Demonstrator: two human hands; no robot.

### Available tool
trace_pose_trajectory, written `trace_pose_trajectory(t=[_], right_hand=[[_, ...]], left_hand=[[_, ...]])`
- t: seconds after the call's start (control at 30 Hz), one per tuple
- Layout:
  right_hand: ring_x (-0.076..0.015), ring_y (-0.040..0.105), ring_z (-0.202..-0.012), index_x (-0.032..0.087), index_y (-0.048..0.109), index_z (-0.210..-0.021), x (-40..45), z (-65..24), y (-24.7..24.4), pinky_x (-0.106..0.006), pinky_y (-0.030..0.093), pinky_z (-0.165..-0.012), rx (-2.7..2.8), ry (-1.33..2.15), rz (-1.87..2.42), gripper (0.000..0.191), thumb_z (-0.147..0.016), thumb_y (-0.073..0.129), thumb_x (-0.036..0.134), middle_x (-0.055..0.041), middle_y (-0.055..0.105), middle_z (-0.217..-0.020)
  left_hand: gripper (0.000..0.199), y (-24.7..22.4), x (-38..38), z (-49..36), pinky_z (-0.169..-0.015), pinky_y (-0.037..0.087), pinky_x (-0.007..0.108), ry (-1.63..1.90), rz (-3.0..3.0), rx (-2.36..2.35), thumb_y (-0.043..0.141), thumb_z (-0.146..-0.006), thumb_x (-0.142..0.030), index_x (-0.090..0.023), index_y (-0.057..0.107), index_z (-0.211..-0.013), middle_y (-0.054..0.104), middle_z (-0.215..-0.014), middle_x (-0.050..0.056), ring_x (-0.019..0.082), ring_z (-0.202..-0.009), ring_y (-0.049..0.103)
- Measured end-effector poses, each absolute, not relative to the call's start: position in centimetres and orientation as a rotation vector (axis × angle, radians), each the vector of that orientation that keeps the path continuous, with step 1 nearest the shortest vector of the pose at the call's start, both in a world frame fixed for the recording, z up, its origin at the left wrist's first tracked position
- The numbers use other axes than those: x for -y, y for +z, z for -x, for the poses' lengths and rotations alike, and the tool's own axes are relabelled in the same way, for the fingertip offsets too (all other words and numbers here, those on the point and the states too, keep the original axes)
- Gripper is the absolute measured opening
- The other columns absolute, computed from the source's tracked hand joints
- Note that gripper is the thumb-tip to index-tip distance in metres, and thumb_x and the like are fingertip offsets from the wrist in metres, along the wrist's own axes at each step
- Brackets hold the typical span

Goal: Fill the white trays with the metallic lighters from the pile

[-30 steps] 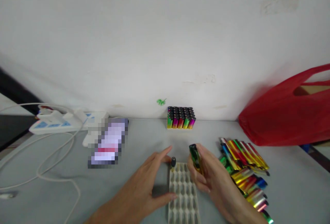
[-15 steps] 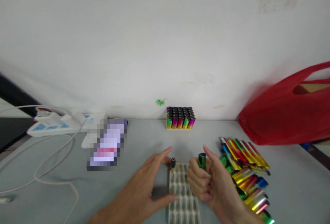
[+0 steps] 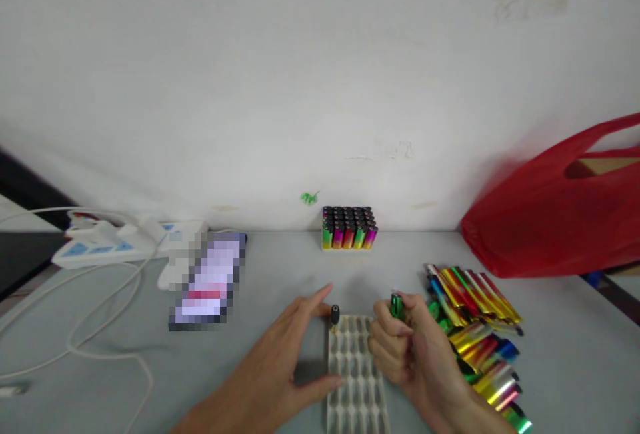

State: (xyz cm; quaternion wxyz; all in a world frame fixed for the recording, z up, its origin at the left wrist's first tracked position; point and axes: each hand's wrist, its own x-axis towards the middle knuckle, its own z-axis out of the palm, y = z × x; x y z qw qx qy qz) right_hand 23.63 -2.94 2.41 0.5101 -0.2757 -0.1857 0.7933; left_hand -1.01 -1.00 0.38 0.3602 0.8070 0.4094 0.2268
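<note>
A pale tray [image 3: 355, 367] with rows of small hollows lies on the grey table, between my hands. One lighter with a black top [image 3: 335, 316] stands upright in its far left hollow. My left hand [image 3: 295, 354] is spread around the tray's left side, fingers apart and holding nothing. Over the tray's right edge, my right hand [image 3: 407, 341] is closed around a green lighter [image 3: 397, 305], its thumb at the lighter's top. Most of that lighter's body is hidden by the fingers.
Upright colourful lighters [image 3: 349, 229] stand packed by the wall. Loose shiny lighters [image 3: 475, 297] are piled at right, before a red bag [image 3: 540, 221]. At left are a phone [image 3: 213, 281], a power strip [image 3: 90, 247] and white cables [image 3: 107, 355].
My right thumb has come down from its raised position onto the green lighter's top, and that hand has shifted slightly right. My left hand has hardly moved.
</note>
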Motion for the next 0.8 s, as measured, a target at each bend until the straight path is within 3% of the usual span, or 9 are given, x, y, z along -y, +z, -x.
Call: trace_pose_trajectory(t=[0.8], right_hand=[[-0.0039, 0.011, -0.043, 0.026, 0.035, -0.062, 2.70, -23.70, 2.30, -0.021, 0.016, -0.041, 0.388, 1.995, 0.573, 0.067, -0.091, 0.082, 0.065, 0.0143, 0.022, -0.050]], left_hand=[[0.118, 0.42, 1.11, 1.06, -0.129, 0.049, 0.060, 0.591, -2.112, -1.051, 0.093, -0.091, -0.021, -0.050, 0.019, -0.177, 0.061, -0.167, 0.007, 0.035, -0.151, 0.062]])
